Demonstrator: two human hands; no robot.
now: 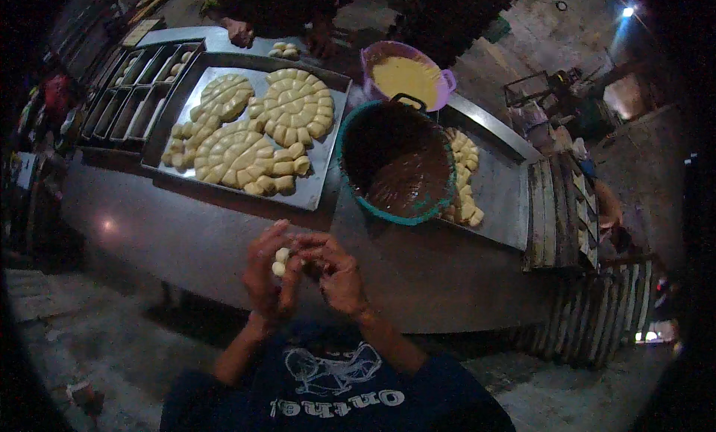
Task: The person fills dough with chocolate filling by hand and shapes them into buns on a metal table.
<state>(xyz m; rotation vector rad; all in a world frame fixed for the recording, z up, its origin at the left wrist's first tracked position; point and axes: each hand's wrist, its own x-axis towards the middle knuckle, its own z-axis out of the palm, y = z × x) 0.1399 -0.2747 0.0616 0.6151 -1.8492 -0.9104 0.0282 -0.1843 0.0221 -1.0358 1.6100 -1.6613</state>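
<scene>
Two small pale dough balls (281, 261) rest in my left hand (265, 275), between its fingers and thumb. Close against it is my right hand (339, 274), fingers bent toward the left palm; what they pinch, if anything, is too dark to make out. Both hands are raised in front of the near edge of a metal table (224, 234). Beyond them, a large metal tray (322, 180) carries shaped dough pieces (237, 154) with segmented, shell-like tops. To the right of the tray stands a teal tub (399, 219) containing a glossy brown mixture (406, 180).
Behind the tub is a purple basin (445, 80) of yellow mixture. A second tray (501, 197) with dough lies right, beside stacked tins (559, 212). Loaf tins (138, 96) holding dough stand far left. A co-worker's hand (240, 33) rests at the far edge near dough balls (285, 50).
</scene>
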